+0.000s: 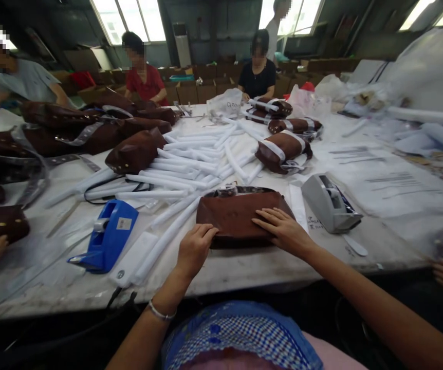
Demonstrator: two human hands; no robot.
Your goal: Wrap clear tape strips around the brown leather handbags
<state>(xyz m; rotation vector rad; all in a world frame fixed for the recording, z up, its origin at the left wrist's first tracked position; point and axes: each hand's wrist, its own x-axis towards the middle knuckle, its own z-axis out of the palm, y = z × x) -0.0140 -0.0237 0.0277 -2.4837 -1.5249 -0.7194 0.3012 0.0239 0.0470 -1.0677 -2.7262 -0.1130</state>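
Note:
A brown leather bag [237,213] lies flat on the white table [244,270] right in front of me. My left hand [195,247] grips its near left corner with curled fingers. My right hand [281,229] rests flat on top of the bag's right side, fingers stretched out. Behind the bag lies a heap of white rolled paper tubes [190,162].
A blue tape dispenser [108,234] stands to the left, a grey one [329,203] to the right. More brown bags [283,149] sit across the table and at the left [75,128]. Other people work at the far side; another person's hands show at both edges.

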